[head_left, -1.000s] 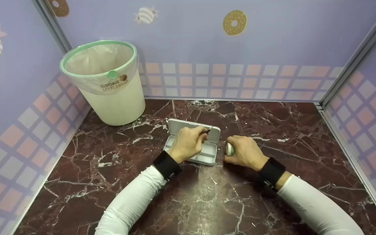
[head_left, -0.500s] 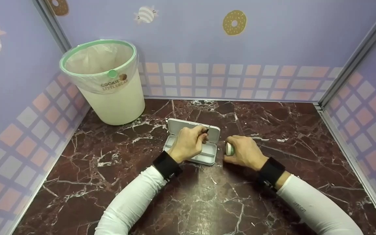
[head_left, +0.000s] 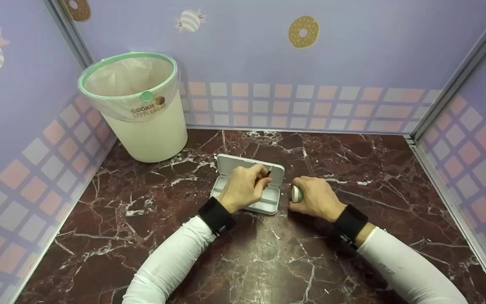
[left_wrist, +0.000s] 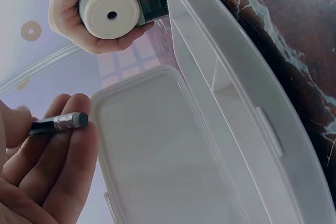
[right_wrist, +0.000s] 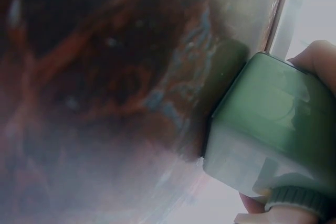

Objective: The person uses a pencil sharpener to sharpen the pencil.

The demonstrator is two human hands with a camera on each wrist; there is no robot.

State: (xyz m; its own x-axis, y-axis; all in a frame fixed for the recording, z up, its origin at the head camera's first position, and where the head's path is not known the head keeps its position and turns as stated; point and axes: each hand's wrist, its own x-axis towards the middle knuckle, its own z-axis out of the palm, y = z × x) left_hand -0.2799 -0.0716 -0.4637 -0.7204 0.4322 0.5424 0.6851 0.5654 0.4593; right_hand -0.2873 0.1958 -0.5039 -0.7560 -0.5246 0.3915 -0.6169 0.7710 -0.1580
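Note:
My left hand pinches a short dark pencil above the open pencil case. In the left wrist view the pencil's silver ferrule and grey eraser show, while its other end is hidden by the fingers. The white pencil case has its lid raised at the back and divided compartments in front. To its right, my right hand grips a green and white crank pencil sharpener low on the table. The sharpener's round white face, with a dark hole in its middle, points toward the left hand's side.
A white bin with a green rim and a clear liner stands at the back left. Patterned panels enclose the dark red marbled table at the back and both sides.
The left hand's fingertips and the pencil have turned slightly over the case, and the pencil's dark end points a little differently. My right hand and the sharpener have stayed in place.

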